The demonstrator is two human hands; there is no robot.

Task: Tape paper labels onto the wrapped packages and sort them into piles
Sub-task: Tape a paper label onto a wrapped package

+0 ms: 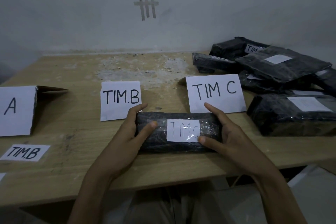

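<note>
wooden table [72,125], hands [127,132] [231,132] around package [158,144]

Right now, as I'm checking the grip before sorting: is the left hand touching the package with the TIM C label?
Touching. The head view shows the left hand wrapped round the left end of the package, thumb pressed on its top face.

The black wrapped package [179,132] lies between left grip [131,130] and right grip [224,130]; the white paper TIM C sign [215,92] stands just behind them.
</note>
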